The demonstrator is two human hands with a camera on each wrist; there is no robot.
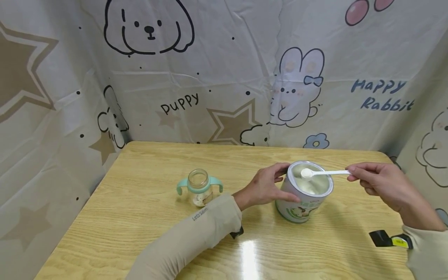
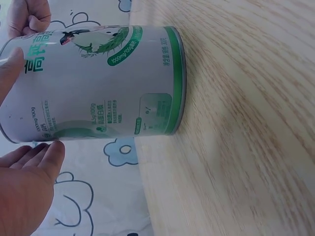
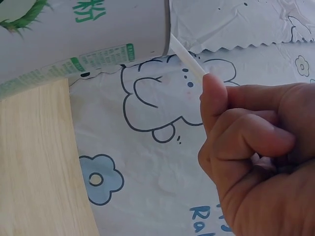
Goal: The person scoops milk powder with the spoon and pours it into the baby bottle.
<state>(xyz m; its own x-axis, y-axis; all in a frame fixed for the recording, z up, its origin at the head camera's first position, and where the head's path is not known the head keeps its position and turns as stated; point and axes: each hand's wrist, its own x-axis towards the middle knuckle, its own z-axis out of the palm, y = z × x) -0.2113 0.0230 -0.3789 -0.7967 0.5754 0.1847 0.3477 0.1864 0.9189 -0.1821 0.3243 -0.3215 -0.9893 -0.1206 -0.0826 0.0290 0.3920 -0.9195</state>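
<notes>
A white-and-green milk powder can [image 1: 297, 208], lidless, stands on the table with pale powder inside. My left hand [image 1: 264, 186] holds its left side, thumb toward the front and fingers around the back; the left wrist view shows the can's printed side [image 2: 93, 83] between thumb and fingers. Between thumb and forefinger, my right hand [image 1: 385, 182] pinches the end of a white scoop [image 1: 332, 172]. Its bowl, heaped with white powder, is over the can's opening. In the right wrist view, the can hides the bowl and only the handle [image 3: 187, 56] shows.
Left of the can stands a small clear baby bottle [image 1: 198, 188], uncapped, with a mint two-handled collar and some pale contents low down. The wooden table [image 1: 140, 217] meets a printed cloth backdrop [image 1: 217, 77] behind and at the sides.
</notes>
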